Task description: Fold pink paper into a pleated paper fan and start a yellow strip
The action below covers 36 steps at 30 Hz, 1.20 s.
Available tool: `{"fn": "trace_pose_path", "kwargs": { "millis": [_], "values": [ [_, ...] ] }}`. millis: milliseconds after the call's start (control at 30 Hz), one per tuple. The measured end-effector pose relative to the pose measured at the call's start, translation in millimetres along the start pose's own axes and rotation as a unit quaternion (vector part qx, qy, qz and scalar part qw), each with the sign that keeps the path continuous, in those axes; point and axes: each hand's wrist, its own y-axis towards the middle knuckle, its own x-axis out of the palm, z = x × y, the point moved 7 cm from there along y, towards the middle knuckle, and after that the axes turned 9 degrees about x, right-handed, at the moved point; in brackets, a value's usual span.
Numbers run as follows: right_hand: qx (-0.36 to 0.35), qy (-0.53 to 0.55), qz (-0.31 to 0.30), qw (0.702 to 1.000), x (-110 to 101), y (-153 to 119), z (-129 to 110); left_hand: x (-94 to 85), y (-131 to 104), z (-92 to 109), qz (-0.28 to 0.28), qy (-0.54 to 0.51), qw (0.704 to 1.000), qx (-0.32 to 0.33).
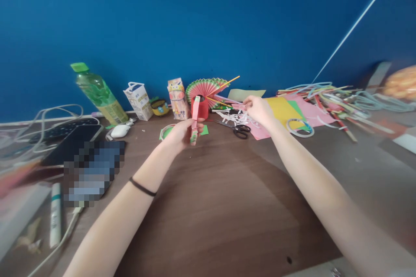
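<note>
My left hand (183,133) is closed around a narrow folded paper strip (195,110), pink with green patches, held upright above the table. My right hand (260,110) reaches to the back, over white paper scraps (235,117) and pink paper. Its fingertips are pinched together, and what they hold, if anything, is too small to make out. Behind the strip stands a red container (203,108), partly hidden. An open pleated paper fan (208,86), pink and green, leans at the wall. Black-handled scissors (241,131) lie just left of my right hand.
A green-capped bottle (100,95), a white carton (139,100) and a patterned box (178,99) stand along the wall. Coloured paper (279,112), a white ring (300,129) and many sticks (325,95) lie right. Phones, cables and a marker (56,216) lie left.
</note>
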Motion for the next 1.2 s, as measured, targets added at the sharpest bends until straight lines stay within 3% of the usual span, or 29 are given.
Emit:
{"fn": "trace_pose_path", "kwargs": {
  "millis": [133, 267, 467, 600, 900, 1000, 1133, 1200],
  "values": [
    [-0.062, 0.111, -0.073, 0.989, 7, -9, -22, 0.1, 3, 4, -0.001, -0.042, 0.999, 0.026],
    [-0.186, 0.203, -0.183, 0.944, 19, -35, -59, 4.6, 2, 2, -0.024, -0.098, 0.995, 0.003],
    [-0.36, 0.174, -0.13, 0.907, 16, -75, -99, 15.0, -6, 0, -0.057, -0.087, 0.994, -0.032],
    [-0.433, 0.143, -0.091, 0.885, 16, -89, -108, 20.7, -10, 0, -0.094, -0.07, 0.992, -0.035],
    [-0.462, 0.115, 0.009, 0.879, 28, -89, -102, 29.6, -12, -4, -0.127, -0.111, 0.985, -0.032],
    [-0.42, 0.193, 0.005, 0.887, 19, -86, -101, 34.9, -14, -8, -0.133, -0.145, 0.98, -0.043],
    [-0.317, 0.32, -0.018, 0.893, 9, -77, -92, 33.3, -12, -11, -0.094, -0.195, 0.976, -0.027],
    [-0.304, 0.349, -0.044, 0.886, 8, -77, -92, 31.8, -10, -9, -0.078, -0.212, 0.974, -0.005]
  ]
}}
